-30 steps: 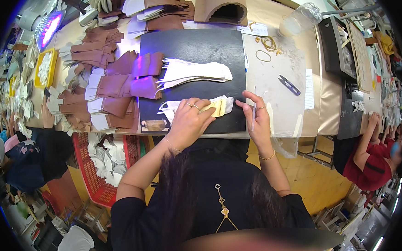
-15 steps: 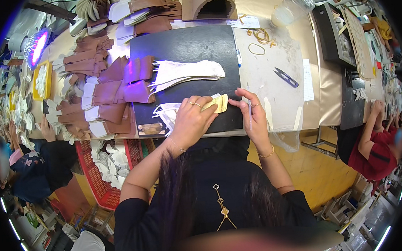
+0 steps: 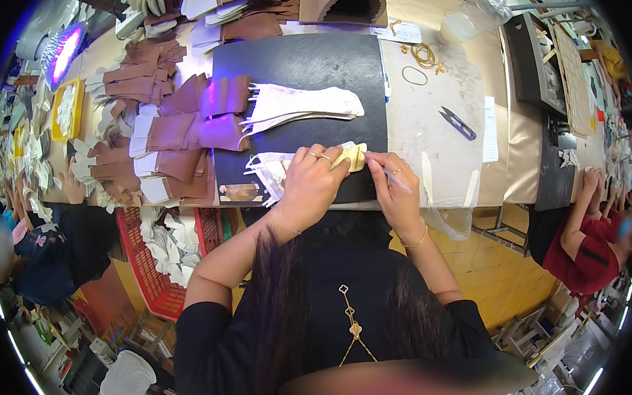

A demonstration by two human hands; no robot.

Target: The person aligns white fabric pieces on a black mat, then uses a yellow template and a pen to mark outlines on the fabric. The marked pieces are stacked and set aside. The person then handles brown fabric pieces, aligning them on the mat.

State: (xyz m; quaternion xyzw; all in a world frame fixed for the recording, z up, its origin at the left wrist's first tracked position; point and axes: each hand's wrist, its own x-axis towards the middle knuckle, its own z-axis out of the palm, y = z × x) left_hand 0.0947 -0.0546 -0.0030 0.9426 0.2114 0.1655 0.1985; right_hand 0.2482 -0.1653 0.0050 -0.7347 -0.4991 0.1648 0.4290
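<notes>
My left hand (image 3: 310, 177) presses down on a small yellow pattern piece (image 3: 357, 156), its fingers curved and close together. Beneath lie white fabric pieces (image 3: 269, 165) with thin strips at their left end, partly covered by the hand. Pinched in my right hand (image 3: 397, 196) is a slim, pale pen-like tool (image 3: 400, 183), its tip at the right edge of the yellow piece. Another stack of white cut pieces (image 3: 303, 104) lies just beyond, on the black mat (image 3: 300, 61).
Brown and white cut pieces (image 3: 175, 144) are heaped left of the mat. Thread snips (image 3: 457, 123) and rubber bands (image 3: 423, 59) lie to the right. A red basket (image 3: 143, 262) of white pieces stands below the table's left edge. Other people work at both sides.
My right hand has closed in and brought the pen-like tool to the yellow piece's edge. My left hand stays on the pieces. The whole view has shifted slightly.
</notes>
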